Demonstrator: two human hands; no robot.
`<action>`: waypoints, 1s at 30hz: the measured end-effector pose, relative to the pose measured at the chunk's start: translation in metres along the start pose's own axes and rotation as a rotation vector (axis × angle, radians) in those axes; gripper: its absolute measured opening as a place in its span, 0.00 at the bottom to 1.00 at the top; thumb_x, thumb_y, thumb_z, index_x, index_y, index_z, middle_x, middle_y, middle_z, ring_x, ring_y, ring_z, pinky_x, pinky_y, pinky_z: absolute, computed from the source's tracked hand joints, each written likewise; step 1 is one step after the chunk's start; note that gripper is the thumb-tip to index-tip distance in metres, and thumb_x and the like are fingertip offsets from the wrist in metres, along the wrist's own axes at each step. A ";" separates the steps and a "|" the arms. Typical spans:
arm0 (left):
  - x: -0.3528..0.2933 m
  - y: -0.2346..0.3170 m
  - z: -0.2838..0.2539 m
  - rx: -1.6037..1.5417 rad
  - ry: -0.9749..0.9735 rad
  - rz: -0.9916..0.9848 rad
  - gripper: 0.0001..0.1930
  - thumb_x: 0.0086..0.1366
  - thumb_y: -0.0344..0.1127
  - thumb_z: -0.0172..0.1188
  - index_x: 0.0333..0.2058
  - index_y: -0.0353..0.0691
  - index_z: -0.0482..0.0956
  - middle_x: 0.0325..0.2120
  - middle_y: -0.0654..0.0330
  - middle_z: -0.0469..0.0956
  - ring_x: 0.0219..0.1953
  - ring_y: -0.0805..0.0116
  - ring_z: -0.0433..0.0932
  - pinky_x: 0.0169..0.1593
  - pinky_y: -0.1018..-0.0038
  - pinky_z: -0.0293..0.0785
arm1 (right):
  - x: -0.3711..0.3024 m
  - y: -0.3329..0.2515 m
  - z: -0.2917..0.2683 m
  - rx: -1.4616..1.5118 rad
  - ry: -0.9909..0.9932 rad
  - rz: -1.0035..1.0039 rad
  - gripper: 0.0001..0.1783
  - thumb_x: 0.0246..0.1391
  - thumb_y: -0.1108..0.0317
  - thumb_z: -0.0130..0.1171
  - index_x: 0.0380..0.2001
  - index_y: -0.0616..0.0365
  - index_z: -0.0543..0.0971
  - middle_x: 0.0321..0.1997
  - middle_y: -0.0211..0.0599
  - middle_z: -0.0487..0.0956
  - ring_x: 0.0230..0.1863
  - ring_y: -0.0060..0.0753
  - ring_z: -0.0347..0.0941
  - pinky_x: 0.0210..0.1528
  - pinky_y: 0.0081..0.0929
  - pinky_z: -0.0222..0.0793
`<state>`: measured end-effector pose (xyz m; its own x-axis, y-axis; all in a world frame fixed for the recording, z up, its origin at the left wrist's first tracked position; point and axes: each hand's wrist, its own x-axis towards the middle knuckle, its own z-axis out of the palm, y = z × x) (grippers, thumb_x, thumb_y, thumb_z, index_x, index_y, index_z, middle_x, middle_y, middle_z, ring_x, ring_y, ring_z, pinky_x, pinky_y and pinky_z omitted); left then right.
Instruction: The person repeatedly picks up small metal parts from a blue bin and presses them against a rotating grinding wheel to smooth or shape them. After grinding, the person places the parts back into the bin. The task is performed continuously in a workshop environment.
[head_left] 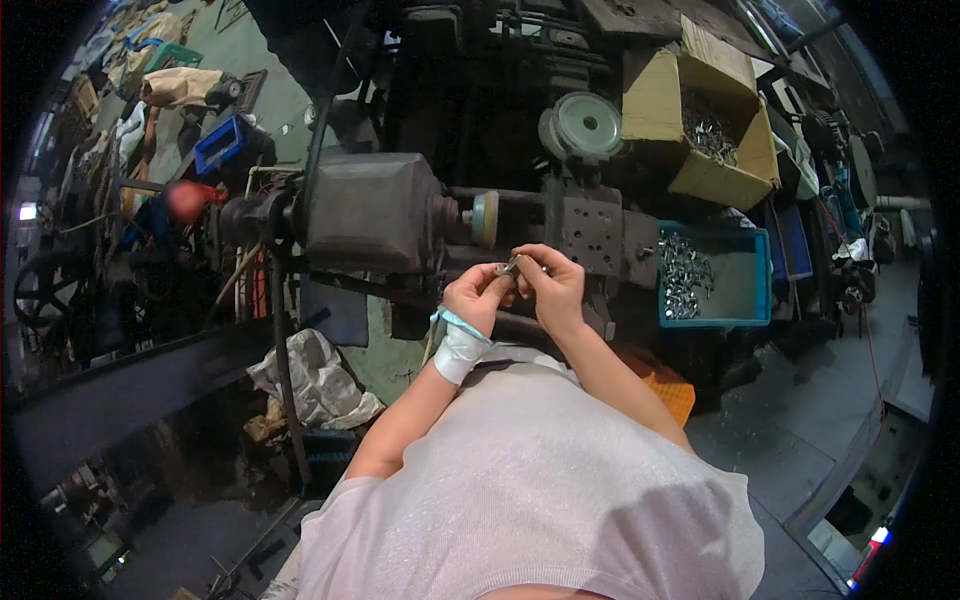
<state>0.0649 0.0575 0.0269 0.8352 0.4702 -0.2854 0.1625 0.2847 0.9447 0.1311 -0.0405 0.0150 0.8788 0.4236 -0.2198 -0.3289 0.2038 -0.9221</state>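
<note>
Both hands meet in front of the machine, their fingertips together around a small shiny metal part [509, 267]. My left hand [474, 299] pinches it from the left, with a white and pale blue band round the wrist. From the right, my right hand [556, 290] closes its fingers on the same part. Its exact kind is too small to make out, and the fingers hide much of it. Just beyond the hands is the machine's pale round wheel [486, 219], apart from them.
A dark machine housing [370, 212] stands left of the wheel, a drilled metal block [592, 230] right of it. Further right is a blue tray [740, 322] of shiny metal parts. Behind it sits an open cardboard box [655, 100] with more small parts. A crumpled white sack [318, 380] lies lower left.
</note>
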 end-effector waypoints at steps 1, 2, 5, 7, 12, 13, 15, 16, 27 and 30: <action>-0.003 0.006 0.001 0.037 -0.014 0.065 0.06 0.55 0.28 0.55 0.31 0.32 0.75 0.22 0.62 0.75 0.22 0.80 0.72 0.25 0.84 0.69 | -0.007 -0.009 0.002 0.027 -0.011 -0.020 0.06 0.47 0.75 0.54 0.30 0.64 0.76 0.21 0.28 0.72 0.17 0.13 0.62 0.17 0.11 0.57; -0.006 0.012 0.002 0.074 -0.028 0.131 0.06 0.55 0.28 0.55 0.31 0.32 0.75 0.22 0.62 0.75 0.22 0.80 0.72 0.26 0.83 0.69 | -0.013 -0.018 0.004 0.055 -0.023 -0.041 0.06 0.47 0.75 0.54 0.31 0.64 0.75 0.23 0.29 0.72 0.17 0.12 0.62 0.17 0.10 0.57; -0.009 0.023 0.002 0.164 -0.068 0.254 0.07 0.55 0.28 0.55 0.33 0.32 0.75 0.23 0.63 0.76 0.24 0.79 0.72 0.27 0.83 0.69 | -0.020 -0.032 0.004 0.032 -0.084 -0.159 0.07 0.46 0.76 0.55 0.32 0.65 0.75 0.29 0.30 0.72 0.20 0.12 0.63 0.19 0.09 0.58; -0.011 0.023 0.003 0.118 -0.079 0.272 0.07 0.54 0.28 0.56 0.33 0.33 0.75 0.23 0.63 0.76 0.24 0.79 0.72 0.28 0.83 0.69 | -0.023 -0.036 0.007 0.002 -0.102 -0.223 0.07 0.46 0.76 0.55 0.32 0.65 0.75 0.31 0.30 0.71 0.21 0.13 0.63 0.20 0.09 0.58; -0.011 0.023 0.006 0.150 -0.084 0.324 0.07 0.54 0.28 0.56 0.33 0.32 0.75 0.24 0.62 0.76 0.24 0.78 0.73 0.28 0.83 0.69 | -0.025 -0.037 0.005 -0.028 -0.073 -0.281 0.07 0.45 0.76 0.56 0.31 0.65 0.75 0.32 0.31 0.71 0.20 0.13 0.63 0.20 0.10 0.59; -0.010 0.020 0.007 0.139 -0.093 0.318 0.07 0.55 0.27 0.55 0.32 0.32 0.75 0.23 0.62 0.76 0.24 0.78 0.73 0.28 0.83 0.69 | -0.025 -0.038 0.004 -0.050 -0.055 -0.303 0.07 0.45 0.75 0.56 0.30 0.64 0.75 0.32 0.31 0.71 0.20 0.14 0.63 0.20 0.11 0.59; -0.010 0.020 0.006 0.245 -0.150 0.276 0.07 0.55 0.27 0.54 0.32 0.31 0.74 0.22 0.61 0.75 0.24 0.77 0.73 0.28 0.83 0.70 | -0.024 -0.029 -0.007 0.294 -0.014 -0.007 0.05 0.47 0.73 0.54 0.30 0.63 0.74 0.32 0.33 0.71 0.21 0.17 0.64 0.20 0.12 0.60; -0.009 0.021 0.007 0.289 -0.187 0.266 0.06 0.56 0.27 0.53 0.32 0.31 0.74 0.22 0.61 0.75 0.24 0.77 0.73 0.28 0.82 0.70 | -0.020 -0.028 -0.016 0.459 0.007 0.125 0.05 0.48 0.72 0.53 0.29 0.62 0.74 0.32 0.33 0.71 0.22 0.18 0.65 0.20 0.13 0.60; -0.027 -0.007 -0.011 0.150 -0.104 -0.074 0.16 0.59 0.36 0.50 0.17 0.31 0.73 0.10 0.61 0.70 0.12 0.78 0.66 0.16 0.82 0.60 | 0.121 -0.118 -0.246 0.848 0.402 0.062 0.19 0.53 0.58 0.41 0.37 0.67 0.64 0.29 0.49 0.69 0.31 0.45 0.69 0.33 0.41 0.72; -0.031 -0.013 -0.009 0.158 -0.013 -0.144 0.21 0.60 0.41 0.47 0.14 0.32 0.71 0.09 0.59 0.68 0.10 0.74 0.65 0.15 0.79 0.59 | 0.151 -0.167 -0.301 0.283 0.719 0.076 0.42 0.45 0.39 0.47 0.52 0.63 0.54 0.53 0.55 0.56 0.49 0.54 0.60 0.50 0.69 0.44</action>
<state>0.0316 0.0469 0.0224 0.8037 0.4229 -0.4186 0.3606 0.2133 0.9080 0.4223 -0.2763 0.0398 0.8268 -0.2121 -0.5210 -0.3880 0.4554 -0.8012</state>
